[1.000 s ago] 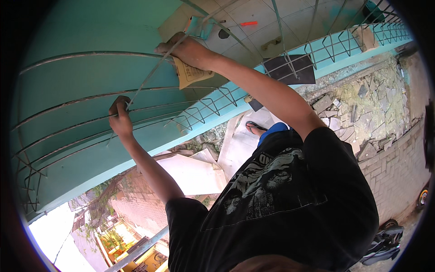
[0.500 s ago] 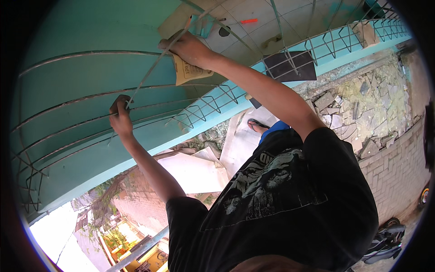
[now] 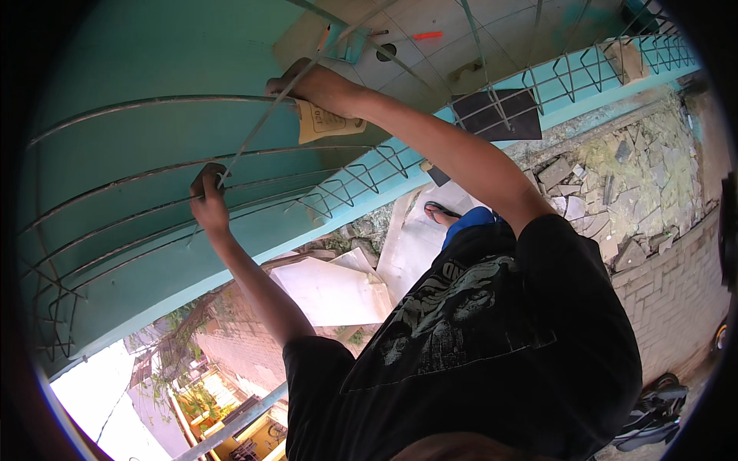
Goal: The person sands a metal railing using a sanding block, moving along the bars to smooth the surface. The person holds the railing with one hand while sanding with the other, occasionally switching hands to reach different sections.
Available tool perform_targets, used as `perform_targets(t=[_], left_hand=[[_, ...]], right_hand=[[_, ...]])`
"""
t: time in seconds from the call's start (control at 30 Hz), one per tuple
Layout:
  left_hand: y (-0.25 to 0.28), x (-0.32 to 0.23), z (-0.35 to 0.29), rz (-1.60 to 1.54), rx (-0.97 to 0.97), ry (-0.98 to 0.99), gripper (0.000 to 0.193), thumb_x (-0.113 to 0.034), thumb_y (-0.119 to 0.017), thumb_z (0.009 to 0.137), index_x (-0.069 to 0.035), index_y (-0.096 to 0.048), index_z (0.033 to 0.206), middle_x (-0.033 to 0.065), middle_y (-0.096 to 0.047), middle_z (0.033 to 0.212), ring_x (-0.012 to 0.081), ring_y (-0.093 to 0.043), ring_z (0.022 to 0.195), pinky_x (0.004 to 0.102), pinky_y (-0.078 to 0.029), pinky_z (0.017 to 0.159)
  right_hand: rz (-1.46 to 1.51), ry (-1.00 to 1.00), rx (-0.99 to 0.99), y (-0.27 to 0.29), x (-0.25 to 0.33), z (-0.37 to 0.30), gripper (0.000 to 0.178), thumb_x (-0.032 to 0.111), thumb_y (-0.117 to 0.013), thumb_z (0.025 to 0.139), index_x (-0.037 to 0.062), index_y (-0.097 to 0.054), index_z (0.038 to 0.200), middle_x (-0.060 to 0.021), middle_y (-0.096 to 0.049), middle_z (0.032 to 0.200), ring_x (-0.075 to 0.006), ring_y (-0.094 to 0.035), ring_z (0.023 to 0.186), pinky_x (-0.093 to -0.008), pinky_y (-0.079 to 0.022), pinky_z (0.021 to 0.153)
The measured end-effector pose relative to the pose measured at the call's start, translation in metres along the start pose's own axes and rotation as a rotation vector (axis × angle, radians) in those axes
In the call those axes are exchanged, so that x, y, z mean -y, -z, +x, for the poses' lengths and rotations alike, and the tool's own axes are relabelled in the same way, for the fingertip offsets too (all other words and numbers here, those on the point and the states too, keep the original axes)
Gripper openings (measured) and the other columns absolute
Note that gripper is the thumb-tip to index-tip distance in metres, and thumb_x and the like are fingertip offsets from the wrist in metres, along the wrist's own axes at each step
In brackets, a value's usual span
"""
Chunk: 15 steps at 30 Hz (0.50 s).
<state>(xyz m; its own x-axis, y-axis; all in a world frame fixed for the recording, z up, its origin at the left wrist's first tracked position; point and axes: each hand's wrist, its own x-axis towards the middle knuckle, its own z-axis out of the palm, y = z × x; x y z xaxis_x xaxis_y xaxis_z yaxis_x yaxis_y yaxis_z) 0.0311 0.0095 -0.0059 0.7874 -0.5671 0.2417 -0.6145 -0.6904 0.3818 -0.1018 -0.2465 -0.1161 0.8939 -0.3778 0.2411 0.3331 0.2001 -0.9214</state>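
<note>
My right hand [image 3: 321, 86] is closed around a slanting metal bar of a window grille [image 3: 258, 129]. A tan-backed sheet of sandpaper [image 3: 329, 126] with dark print is in its grip and hangs down below the palm. Lower on the same bar, my left hand [image 3: 209, 201] is wrapped round it with the fingers curled. Long curved crossbars [image 3: 146, 160] run to the left behind both hands. A dark sheet [image 3: 503, 115] lies by the zigzag grille work, right of my right forearm.
A turquoise wall [image 3: 169, 54] and ledge [image 3: 284, 235] stand behind the grille. On the tiled surface beyond are a teal container [image 3: 347, 44] and an orange strip [image 3: 427, 35]. Broken tiles [image 3: 615, 177] cover ground at the right. A pale board [image 3: 327, 292] lies below.
My right hand sits slightly lower on the slanting bar, with the sandpaper still in it. My left hand keeps its hold. The whole view has shifted a little.
</note>
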Motion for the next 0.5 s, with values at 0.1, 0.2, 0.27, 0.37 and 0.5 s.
perform_targets(t=[0.1,0.2,0.27,0.37,0.5], left_hand=[[-0.004,-0.002,0.001,0.037,-0.030,-0.033,0.033,-0.027,-0.042,0.087,-0.003,-0.064,0.081,0.0067,-0.060,0.073,0.0164,-0.047,0.060,0.0312,-0.038,0.058],[0.000,-0.012,0.002,0.028,-0.027,0.032,0.033,-0.027,-0.041,0.087,-0.003,-0.064,0.080,0.0066,-0.058,0.070,0.0155,-0.046,0.058,0.0313,-0.036,0.056],[0.001,-0.009,-0.001,0.050,-0.019,0.047,0.034,-0.027,-0.041,0.088,-0.004,-0.064,0.079,0.0064,-0.057,0.069,0.0147,-0.045,0.058,0.0311,-0.035,0.055],[0.004,-0.016,-0.001,0.019,0.036,0.018,0.034,-0.028,-0.040,0.088,-0.005,-0.064,0.078,0.0054,-0.056,0.068,0.0133,-0.043,0.056,0.0306,-0.033,0.053],[0.003,-0.013,-0.004,-0.009,0.057,0.038,0.035,-0.028,-0.040,0.089,-0.005,-0.064,0.077,0.0041,-0.053,0.066,0.0115,-0.039,0.055,0.0302,-0.030,0.051]], right_hand=[[-0.039,-0.011,-0.166,0.014,-0.038,-0.006,0.046,0.030,-0.055,0.090,-0.0049,-0.059,0.060,-0.0130,-0.052,0.052,-0.0160,-0.048,0.048,-0.0372,-0.044,0.056],[-0.062,-0.035,-0.429,0.030,-0.070,-0.034,0.048,0.027,-0.054,0.091,-0.0055,-0.056,0.055,-0.0126,-0.055,0.050,-0.0156,-0.048,0.043,-0.0362,-0.042,0.050],[-0.083,0.009,-0.534,0.027,-0.074,-0.038,0.047,0.025,-0.054,0.090,-0.0059,-0.055,0.055,-0.0127,-0.055,0.050,-0.0155,-0.049,0.044,-0.0358,-0.042,0.050],[-0.075,0.150,-0.604,0.007,-0.043,-0.022,0.042,0.020,-0.055,0.088,-0.0075,-0.053,0.057,-0.0167,-0.050,0.049,-0.0208,-0.048,0.042,-0.0377,-0.040,0.048],[-0.151,0.375,-0.626,-0.015,0.008,-0.010,0.037,0.018,-0.055,0.087,-0.0088,-0.053,0.061,-0.0203,-0.047,0.051,-0.0259,-0.047,0.041,-0.0390,-0.039,0.047]])
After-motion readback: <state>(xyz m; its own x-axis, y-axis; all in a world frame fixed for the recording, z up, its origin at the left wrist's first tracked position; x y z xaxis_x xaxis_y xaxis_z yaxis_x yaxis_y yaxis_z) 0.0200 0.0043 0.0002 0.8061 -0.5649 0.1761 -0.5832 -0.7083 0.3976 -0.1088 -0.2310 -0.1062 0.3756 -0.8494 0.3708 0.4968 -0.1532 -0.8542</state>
